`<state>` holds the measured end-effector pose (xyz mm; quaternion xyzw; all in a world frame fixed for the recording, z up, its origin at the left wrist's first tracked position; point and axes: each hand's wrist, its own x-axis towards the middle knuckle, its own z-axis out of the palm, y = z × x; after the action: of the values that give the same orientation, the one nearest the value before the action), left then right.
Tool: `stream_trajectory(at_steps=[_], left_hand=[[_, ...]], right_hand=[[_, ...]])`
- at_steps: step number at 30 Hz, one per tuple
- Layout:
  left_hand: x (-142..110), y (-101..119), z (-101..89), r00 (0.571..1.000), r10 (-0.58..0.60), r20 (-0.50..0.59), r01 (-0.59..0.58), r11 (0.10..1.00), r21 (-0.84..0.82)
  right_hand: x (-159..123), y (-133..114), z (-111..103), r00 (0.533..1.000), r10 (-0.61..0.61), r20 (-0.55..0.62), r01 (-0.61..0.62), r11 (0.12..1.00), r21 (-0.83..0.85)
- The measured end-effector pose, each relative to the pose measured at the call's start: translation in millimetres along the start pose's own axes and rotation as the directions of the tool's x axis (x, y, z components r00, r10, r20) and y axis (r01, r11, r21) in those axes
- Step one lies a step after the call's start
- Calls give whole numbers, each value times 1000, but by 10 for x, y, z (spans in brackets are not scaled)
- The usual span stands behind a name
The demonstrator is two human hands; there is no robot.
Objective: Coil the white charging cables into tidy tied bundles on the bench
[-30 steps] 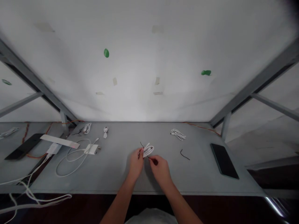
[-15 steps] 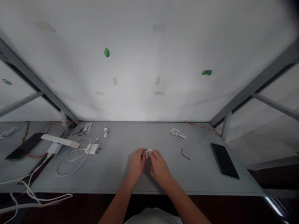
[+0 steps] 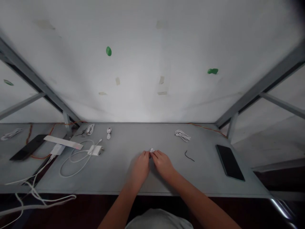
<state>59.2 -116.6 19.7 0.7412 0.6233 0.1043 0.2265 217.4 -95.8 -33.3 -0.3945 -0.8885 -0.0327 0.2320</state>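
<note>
My left hand [image 3: 141,166] and my right hand [image 3: 164,164] meet over the middle of the grey tabletop, fingertips pinched together. Between them is a small bundled white cable [image 3: 152,149]; just a bit of it shows above the fingers, the rest is covered. Something dark shows at the fingertips, too small to make out. To the right of my right hand lies a short black twist tie [image 3: 189,156]. Beyond that, a coiled white cable [image 3: 182,135] rests on the table.
A dark phone [image 3: 230,163] lies at the right. On the left are a white charger [image 3: 94,150] with a looped cable, two small tied cables, a white power strip [image 3: 63,142] and another phone [image 3: 28,147]. Metal struts [image 3: 67,124] rise at both sides.
My hands have drawn closer together around the white cable, and less of it shows now. The view has shifted slightly; the other things lie as before.
</note>
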Motion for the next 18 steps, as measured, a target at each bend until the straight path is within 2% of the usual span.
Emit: stream_trajectory(at_steps=[2,4,6,7,9,11,13,14,16,18], left_hand=[[5,14,21,1000,-10,-13,10,1000,-23],[19,16,65,998,-11,-57,4,994,-113],[45,-2,127,992,-38,-119,1,954,-300],[63,-21,161,987,-82,-138,15,903,-430],[101,-77,223,974,-207,-97,80,706,-704],[137,-148,261,962,-274,25,147,436,-888],[164,-214,265,969,-200,142,189,237,-953],[174,-238,255,975,-133,176,200,191,-961],[187,-260,213,982,-35,185,188,189,-964],[179,-251,155,995,-45,91,101,306,-947]], right_hand=[[17,-12,8,999,49,14,-49,998,-27],[43,-16,-1,994,101,31,-100,995,-31],[64,-3,-26,990,140,34,-140,990,-14],[71,10,-42,988,150,31,-150,989,0],[74,38,-76,990,138,19,-139,989,41],[68,59,-110,995,100,-1,-100,990,102],[63,56,-143,998,46,-30,-41,985,167],[65,44,-158,999,27,-45,-18,982,190],[77,7,-184,998,29,-61,-14,974,225],[101,-30,-193,990,129,-57,-108,954,280]])
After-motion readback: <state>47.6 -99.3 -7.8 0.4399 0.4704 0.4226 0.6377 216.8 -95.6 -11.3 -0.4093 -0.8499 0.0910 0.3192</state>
